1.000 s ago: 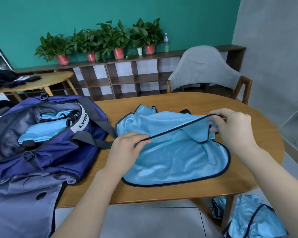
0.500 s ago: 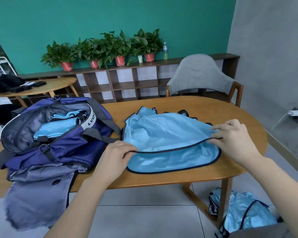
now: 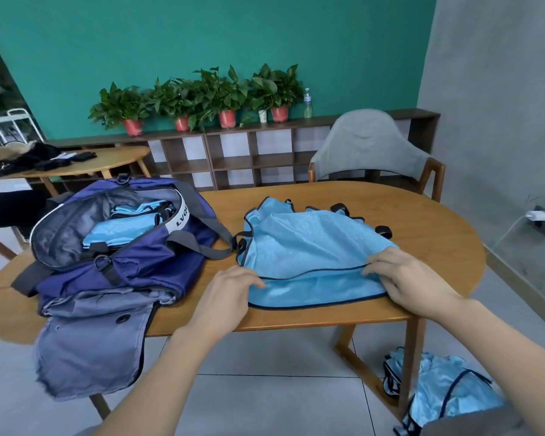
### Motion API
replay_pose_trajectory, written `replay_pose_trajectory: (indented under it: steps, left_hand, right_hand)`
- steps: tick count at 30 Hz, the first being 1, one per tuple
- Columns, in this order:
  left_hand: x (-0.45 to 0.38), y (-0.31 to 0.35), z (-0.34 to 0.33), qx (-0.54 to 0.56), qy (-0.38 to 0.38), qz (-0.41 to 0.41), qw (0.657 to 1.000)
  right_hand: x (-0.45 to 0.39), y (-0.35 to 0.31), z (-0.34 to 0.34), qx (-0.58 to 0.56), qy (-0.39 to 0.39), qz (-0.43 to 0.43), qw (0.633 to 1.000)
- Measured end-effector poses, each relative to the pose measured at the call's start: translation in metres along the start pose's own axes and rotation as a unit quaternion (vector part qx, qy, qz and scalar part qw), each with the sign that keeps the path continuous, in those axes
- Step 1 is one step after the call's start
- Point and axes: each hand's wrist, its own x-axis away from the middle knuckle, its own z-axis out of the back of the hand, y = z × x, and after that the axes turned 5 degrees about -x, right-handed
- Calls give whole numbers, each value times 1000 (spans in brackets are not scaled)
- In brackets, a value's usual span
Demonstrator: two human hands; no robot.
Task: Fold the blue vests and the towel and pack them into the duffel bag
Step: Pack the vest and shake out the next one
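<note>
A light blue vest [image 3: 309, 247] with dark trim lies on the wooden table [image 3: 422, 221], its far half folded toward me. My left hand [image 3: 230, 294] pinches the dark-trimmed folded edge at its left end, and my right hand [image 3: 403, 278] pinches the same edge at its right end, low over the table. The purple duffel bag [image 3: 114, 265] sits open at the table's left, with folded blue vests [image 3: 123, 228] inside. A grey cloth [image 3: 92, 347] hangs from under the bag over the table's front edge.
More blue vests [image 3: 444, 388] lie heaped on the floor at the lower right, beside the table leg. A grey-covered chair [image 3: 372, 146] stands behind the table. A second table [image 3: 107, 158] with dark items and a shelf with potted plants [image 3: 202, 99] are at the back.
Both hands have pulled the vest's far edge toward me and lowered it onto the near half. The camera has drawn back and tilted upward.
</note>
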Motion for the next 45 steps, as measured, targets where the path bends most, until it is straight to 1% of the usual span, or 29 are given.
replay_pose_trajectory:
  steps: [2,5,7,8,9,11,13,15,17,19,21,24,26,27,29,30,33,35,40,43,45]
  left_hand:
    - [8,2,-5,7,-16,-27,999]
    - [22,10,-7,19,-58,-27,998]
    - [30,14,-8,0,-85,-18,996]
    - [34,15,-9,-4,-85,-18,996]
    - [36,18,-9,-7,-79,-18,997]
    - [41,25,-9,-20,-43,-36,998]
    - [47,30,-10,-17,5,-58,998]
    - [53,37,-11,-15,34,-77,996]
    - [57,44,-11,-9,50,-78,996]
    - [53,45,-1,-8,81,-50,995]
    - [39,45,17,-27,102,-14,994]
    - [7,47,47,-99,60,5,993]
    - [-18,54,73,-113,52,25,992]
    - [-30,58,88,-104,65,38,992]
    - [-54,65,119,-89,113,51,988]
    - [-64,70,135,-79,132,56,986]
    - [-98,94,192,-30,161,90,982]
    - [-117,108,229,-9,181,96,979]
    - [-151,145,329,31,251,73,965]
    - [-162,161,384,85,266,67,958]
    - [-167,159,413,161,240,62,955]
  right_hand:
    - [7,-6,1,-11,-22,11,1000]
    - [21,-16,-1,-18,-54,0,998]
    - [29,-20,-6,-9,-50,3,999]
    - [33,-22,-9,-2,-36,8,999]
    - [36,-25,-11,5,-17,17,1000]
    - [41,-32,-14,11,22,48,999]
    - [47,-40,-15,20,45,85,995]
    - [55,-45,-14,30,60,110,992]
    - [61,-48,-9,37,74,105,991]
    - [64,-47,4,44,84,78,992]
    - [59,-47,26,51,91,39,994]
    - [44,-48,66,52,73,-34,995]
    - [29,-52,92,51,82,-84,992]
    - [20,-54,106,44,99,-101,989]
    - [-1,-56,134,26,141,-121,982]
    - [-11,-55,147,20,149,-129,980]
    - [-41,-59,202,37,124,-153,980]
    - [-56,-68,244,46,133,-162,977]
    - [-82,-103,351,22,232,-148,961]
    - [-90,-123,404,-1,265,-146,953]
    - [-92,-133,430,-23,278,-139,950]
